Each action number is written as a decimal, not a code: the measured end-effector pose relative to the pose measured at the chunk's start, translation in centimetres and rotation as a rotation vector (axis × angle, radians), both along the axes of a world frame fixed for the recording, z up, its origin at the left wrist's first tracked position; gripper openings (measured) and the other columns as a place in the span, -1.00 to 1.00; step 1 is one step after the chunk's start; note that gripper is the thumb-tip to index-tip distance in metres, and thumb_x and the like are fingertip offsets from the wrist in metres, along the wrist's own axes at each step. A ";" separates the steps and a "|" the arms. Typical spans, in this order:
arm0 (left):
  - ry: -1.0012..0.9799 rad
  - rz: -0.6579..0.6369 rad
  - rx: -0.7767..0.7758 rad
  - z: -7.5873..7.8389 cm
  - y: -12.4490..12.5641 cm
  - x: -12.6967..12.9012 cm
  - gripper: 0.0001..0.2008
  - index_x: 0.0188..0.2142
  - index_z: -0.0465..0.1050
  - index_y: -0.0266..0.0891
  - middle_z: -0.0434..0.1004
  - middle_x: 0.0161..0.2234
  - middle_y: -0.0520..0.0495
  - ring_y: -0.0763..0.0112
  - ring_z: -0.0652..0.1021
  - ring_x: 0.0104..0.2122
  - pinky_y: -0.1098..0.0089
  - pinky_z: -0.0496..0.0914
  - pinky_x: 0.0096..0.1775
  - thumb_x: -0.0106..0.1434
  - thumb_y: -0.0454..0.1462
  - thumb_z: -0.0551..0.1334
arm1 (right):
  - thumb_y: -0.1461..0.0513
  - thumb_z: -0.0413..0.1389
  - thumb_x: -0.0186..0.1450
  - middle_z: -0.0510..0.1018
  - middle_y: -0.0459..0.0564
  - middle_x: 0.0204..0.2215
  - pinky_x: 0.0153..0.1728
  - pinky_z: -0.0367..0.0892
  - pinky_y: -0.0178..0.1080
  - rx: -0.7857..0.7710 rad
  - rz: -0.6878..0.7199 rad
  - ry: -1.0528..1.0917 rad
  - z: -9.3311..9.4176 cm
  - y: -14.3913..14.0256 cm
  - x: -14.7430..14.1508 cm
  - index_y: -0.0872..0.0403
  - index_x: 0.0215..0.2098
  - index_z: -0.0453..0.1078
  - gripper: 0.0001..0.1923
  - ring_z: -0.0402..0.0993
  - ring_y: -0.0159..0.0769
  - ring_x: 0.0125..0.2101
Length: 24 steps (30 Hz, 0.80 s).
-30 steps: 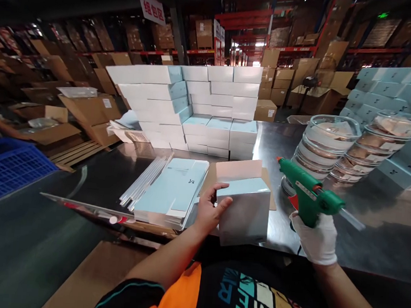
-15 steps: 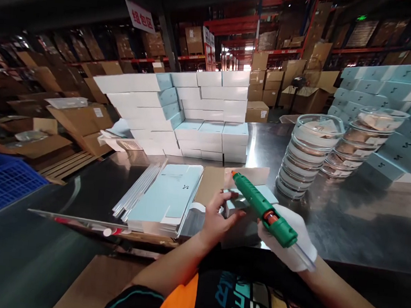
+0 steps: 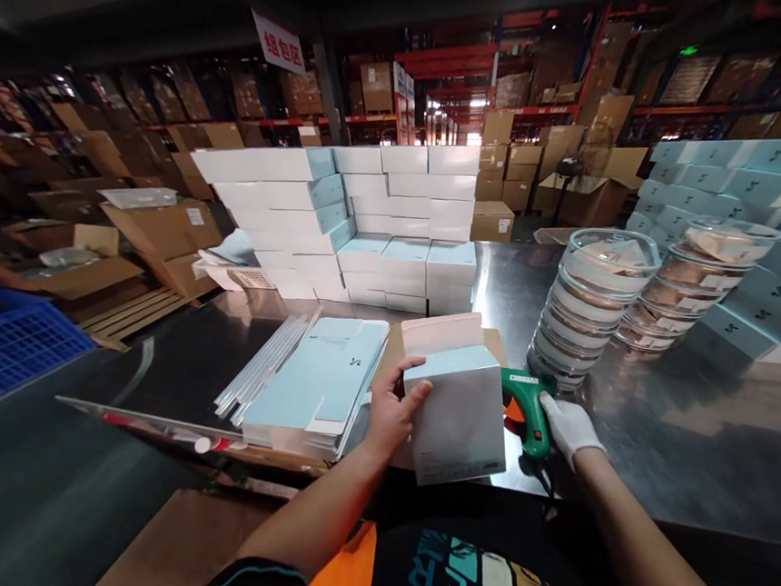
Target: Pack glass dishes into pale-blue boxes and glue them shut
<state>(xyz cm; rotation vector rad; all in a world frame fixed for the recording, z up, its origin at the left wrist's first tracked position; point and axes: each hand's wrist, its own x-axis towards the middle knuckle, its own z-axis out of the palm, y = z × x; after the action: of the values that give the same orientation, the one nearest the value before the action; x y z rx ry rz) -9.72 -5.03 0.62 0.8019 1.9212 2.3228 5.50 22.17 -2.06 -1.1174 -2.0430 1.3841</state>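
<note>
Pinching the open box (image 3: 462, 418) at the bench (image 3: 666, 427), my left fingers (image 3: 417, 396) could bend it by squeezing hard, and I can't tell if my right fingers (image 3: 553, 409) grip the glue gun (image 3: 533, 420).

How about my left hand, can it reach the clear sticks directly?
Probably not directly: the left hand holds the box, and the flat blue pile lies between it and the sticks.

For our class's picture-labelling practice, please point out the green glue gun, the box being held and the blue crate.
Green glue gun (image 3: 531, 402): head view, on its body.
Held box (image 3: 459, 427): head view, on its grey side.
Blue crate (image 3: 16, 351): head view, on its latticed wall.
</note>
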 end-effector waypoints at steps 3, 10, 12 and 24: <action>0.001 -0.033 -0.011 -0.2 0.0 -0.4 -0.26 -0.05 0.67 -0.22 0.65 -0.31 -0.09 0.23 0.58 -0.30 0.31 0.46 -0.25 0.10 0.33 0.47 | -0.14 0.22 0.29 0.66 0.09 -0.50 -0.23 0.55 -0.10 0.123 -0.046 0.063 0.8 0.1 0.1 -0.03 -0.42 0.51 -0.61 0.68 0.02 -0.27; 0.145 -0.222 -0.015 -1.1 1.4 -0.8 -0.34 -0.10 0.66 -0.18 0.66 -0.15 -0.17 0.08 0.62 -0.11 0.20 0.48 -0.05 0.14 0.32 0.47 | -0.14 0.28 0.27 0.64 0.13 0.22 0.27 0.47 0.10 0.012 0.392 0.477 5.0 -6.4 -3.5 -0.03 0.26 0.47 -0.31 0.56 0.09 0.23; 0.193 -0.234 0.000 -1.6 1.8 -1.0 -0.37 -0.12 0.63 -0.17 0.64 -0.07 -0.21 0.03 0.62 0.00 0.16 0.48 0.05 0.17 0.30 0.46 | -0.10 0.29 0.28 0.65 0.13 0.18 0.32 0.41 0.16 0.063 0.425 0.458 5.4 -6.7 -3.9 0.01 0.20 0.50 -0.38 0.54 0.13 0.24; 0.675 -0.426 0.108 -1.6 0.5 -3.9 -0.70 -0.04 0.72 -0.07 0.72 0.00 -0.20 0.03 0.63 0.17 -0.06 0.50 0.23 0.41 0.02 0.42 | 0.21 0.21 0.52 0.38 0.00 0.49 0.45 0.32 0.12 0.503 0.821 0.596 3.7 -6.2 -0.2 -0.23 0.15 0.61 -0.70 0.35 -0.05 0.46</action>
<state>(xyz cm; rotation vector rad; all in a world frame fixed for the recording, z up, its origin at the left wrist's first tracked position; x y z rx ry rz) -13.57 -4.51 -1.01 1.9798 1.5519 2.0491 5.35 15.99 1.66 0.3685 -2.2310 1.1811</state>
